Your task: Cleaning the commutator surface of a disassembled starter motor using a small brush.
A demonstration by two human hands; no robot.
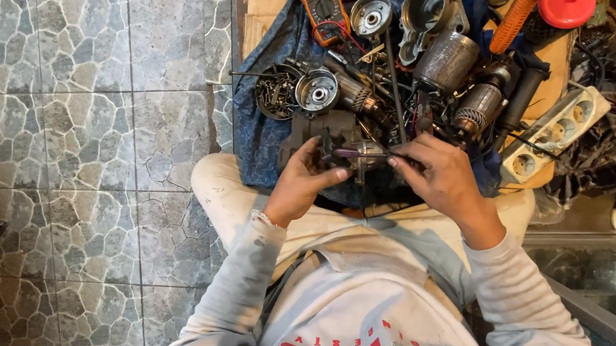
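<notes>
light: warm, fairly bright, from overhead
shadows: soft, under the metal parts
glare: shiny housings
blur: slight at hands
edges: mild wide-angle bend

a repair workshop: motor armatures, a multimeter and loose screws crowd the floor.

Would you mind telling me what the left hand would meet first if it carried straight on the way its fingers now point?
The left hand points up and slightly right, its fingers already on a dark grey tool housing. Straight beyond that, probably the round metal bearing cap; depth is hard to judge from above.
</notes>
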